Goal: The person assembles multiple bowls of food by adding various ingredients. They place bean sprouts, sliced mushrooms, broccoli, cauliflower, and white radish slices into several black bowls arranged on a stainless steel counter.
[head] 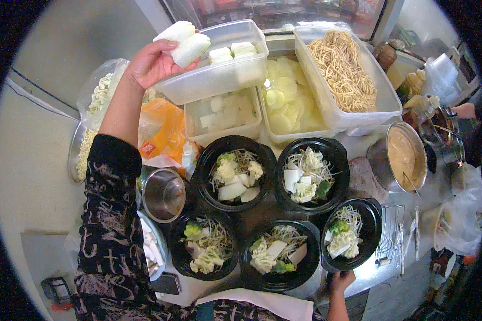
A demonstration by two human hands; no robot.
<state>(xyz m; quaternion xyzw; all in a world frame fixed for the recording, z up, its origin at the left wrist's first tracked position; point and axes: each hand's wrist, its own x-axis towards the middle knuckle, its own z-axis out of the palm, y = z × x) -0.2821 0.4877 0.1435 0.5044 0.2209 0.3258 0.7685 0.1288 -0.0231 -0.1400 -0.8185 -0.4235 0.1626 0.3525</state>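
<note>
Two pale white, roll-shaped vegetable pieces (190,44) are gripped in my left hand (156,62), raised over the left end of a clear plastic bin (221,76) that holds more white pieces (244,49). My right hand (341,281) is at the near rim of the right-hand black bowl (371,240), its fingers partly hidden beneath it; this bowl is tilted and contains bean sprouts, cauliflower and broccoli. Several other black bowls (273,168) stand before me with bean sprouts, cauliflower and white slices, some with broccoli.
Bins of sliced potato in liquid (285,92) and noodles (341,72) stand at the back. To the right are a steel pot of orange-brown sauce (405,156) and a wire rack (390,232). An empty-looking steel container (163,195) and a phone (166,284) lie left. Another person's hand (464,111) shows far right.
</note>
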